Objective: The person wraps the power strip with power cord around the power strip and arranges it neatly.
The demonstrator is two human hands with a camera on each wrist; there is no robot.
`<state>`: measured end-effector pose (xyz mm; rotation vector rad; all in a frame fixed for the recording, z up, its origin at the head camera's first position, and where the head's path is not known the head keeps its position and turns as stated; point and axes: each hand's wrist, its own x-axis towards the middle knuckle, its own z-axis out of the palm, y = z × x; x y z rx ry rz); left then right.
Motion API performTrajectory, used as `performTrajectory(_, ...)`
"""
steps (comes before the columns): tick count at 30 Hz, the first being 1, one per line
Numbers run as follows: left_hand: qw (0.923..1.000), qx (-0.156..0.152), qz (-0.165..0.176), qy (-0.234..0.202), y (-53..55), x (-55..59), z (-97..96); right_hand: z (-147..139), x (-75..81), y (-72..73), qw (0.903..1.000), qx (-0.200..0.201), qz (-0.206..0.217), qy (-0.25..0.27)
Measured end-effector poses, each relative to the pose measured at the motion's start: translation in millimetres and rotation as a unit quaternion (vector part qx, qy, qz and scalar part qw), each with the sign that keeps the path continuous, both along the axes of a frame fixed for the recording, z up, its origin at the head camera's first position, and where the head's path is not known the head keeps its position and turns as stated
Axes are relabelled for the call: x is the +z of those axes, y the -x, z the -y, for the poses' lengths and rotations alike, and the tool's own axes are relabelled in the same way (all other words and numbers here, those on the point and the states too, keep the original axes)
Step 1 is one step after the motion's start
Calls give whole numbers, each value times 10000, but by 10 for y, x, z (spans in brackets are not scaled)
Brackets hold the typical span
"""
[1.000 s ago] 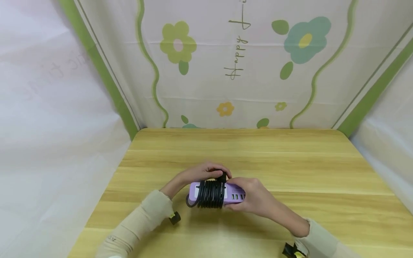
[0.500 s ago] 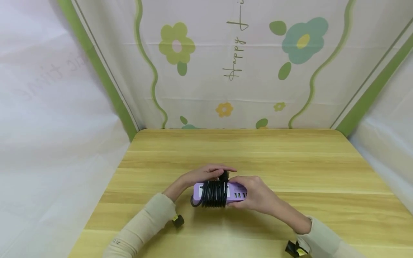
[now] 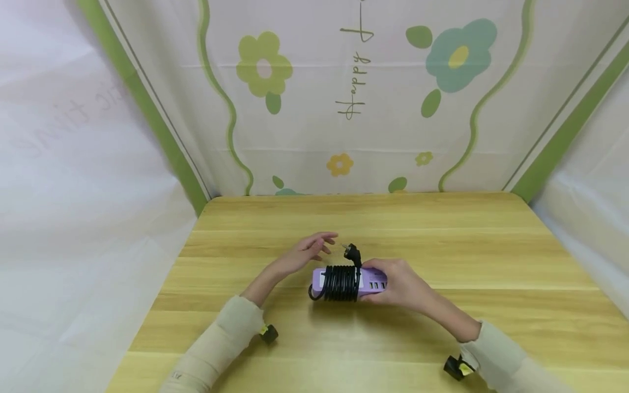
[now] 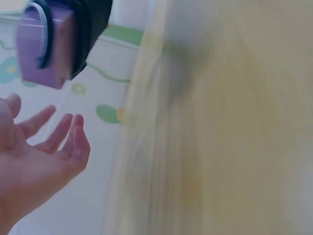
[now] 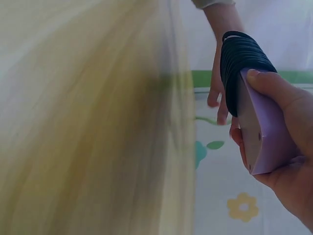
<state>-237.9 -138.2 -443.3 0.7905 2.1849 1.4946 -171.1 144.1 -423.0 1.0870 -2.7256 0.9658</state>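
Note:
A purple power strip (image 3: pixel 318 278) has its black cord (image 3: pixel 341 285) wound several times around its left part. My right hand (image 3: pixel 400 284) grips the strip's right end, thumb on one side and fingers on the other, beside the USB ports. In the right wrist view the purple casing (image 5: pixel 274 125) lies between thumb and fingers, held above the table. The black plug (image 3: pixel 351 253) sticks up past the strip's far side with its pins pointing left. My left hand (image 3: pixel 301 254) is apart from the plug and strip, fingers loosely bent and holding nothing; the left wrist view shows its palm (image 4: pixel 39 166).
The wooden table (image 3: pixel 432 240) spreads under both hands. Behind it hangs a white cloth (image 3: pixel 304 125) printed with flowers, and white cloth walls (image 3: pixel 98 218) stand at the left and right. Small black wrist cameras (image 3: pixel 268 333) hang below the sleeves.
My left hand has let go of the plug and drawn away to the left and back. The power strip, in my right hand, has shifted slightly right; its plug now stands free.

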Motion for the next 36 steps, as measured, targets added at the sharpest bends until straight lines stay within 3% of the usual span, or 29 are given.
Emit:
performTrajectory(6,9974,176,-302,636,-92,3,98,-131,-169,170,9998,-89,143,-77)
performTrajectory(10,9911,-33,-658,1155,-129,-19,124,-201,-280,294,9998,-44,146,-84)
performTrajectory(15,9840,-340,-805,1554,-170,-49,141,-264,-428,413,9994,32,310,-144)
performTrajectory(25,9806,-583,-823,1680,-200,-64,142,-307,-496,500,9991,-57,60,-420)
performTrajectory(36,9788,-607,-795,1790,-245,-71,127,-325,-457,465,9980,-92,346,-520)
